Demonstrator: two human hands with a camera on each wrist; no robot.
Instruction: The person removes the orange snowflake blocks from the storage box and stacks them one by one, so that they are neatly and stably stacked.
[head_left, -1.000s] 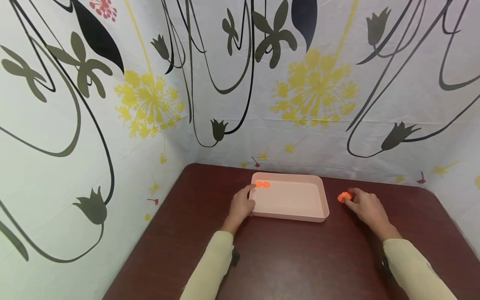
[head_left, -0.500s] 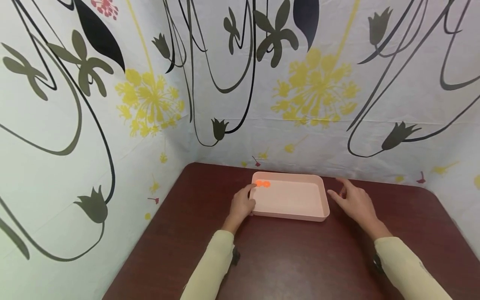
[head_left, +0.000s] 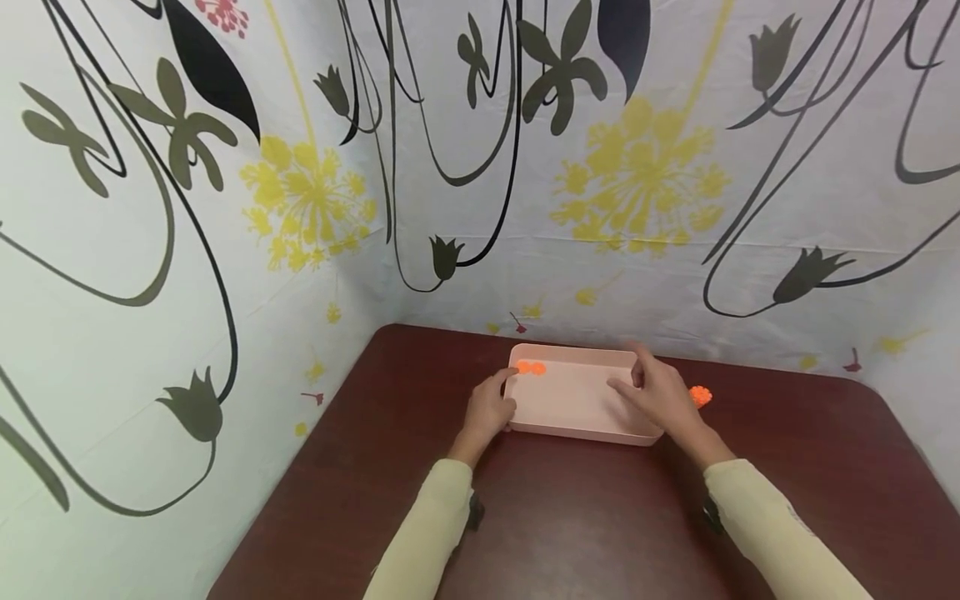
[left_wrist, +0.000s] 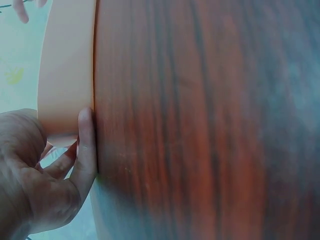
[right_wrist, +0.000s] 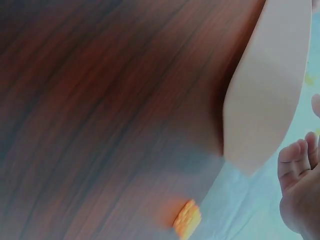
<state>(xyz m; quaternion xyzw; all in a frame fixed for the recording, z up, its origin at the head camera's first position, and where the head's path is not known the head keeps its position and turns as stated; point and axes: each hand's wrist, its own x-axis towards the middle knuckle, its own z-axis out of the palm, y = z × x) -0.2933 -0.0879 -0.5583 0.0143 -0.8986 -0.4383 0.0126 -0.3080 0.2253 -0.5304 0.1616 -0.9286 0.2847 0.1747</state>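
Observation:
A shallow pale-pink tray (head_left: pixel 585 432) lies on the table. My left hand (head_left: pixel 486 411) grips its left end, and the left wrist view shows that hand (left_wrist: pixel 55 185) at the tray's corner, one finger along the outer wall. Small round orange pieces (head_left: pixel 532 367) lie in a short row inside, by the left fingertips. Over the tray's right end is my right hand (head_left: pixel 663 400), thumb and index finger spread apart with nothing visible between them. Just behind it a bumpy orange cluster (head_left: pixel 701 396) sits on the table; the right wrist view shows this cluster (right_wrist: pixel 187 220) near the table's edge.
The dark red-brown wooden table (head_left: pixel 570 517) carries the tray near its far edge. A white cloth wall with flower prints (head_left: pixel 645 283) rises close behind the table and along its left side.
My right hand has let go of the orange cluster and moved left over the tray. The cluster stays on the table. My left hand keeps its place on the tray.

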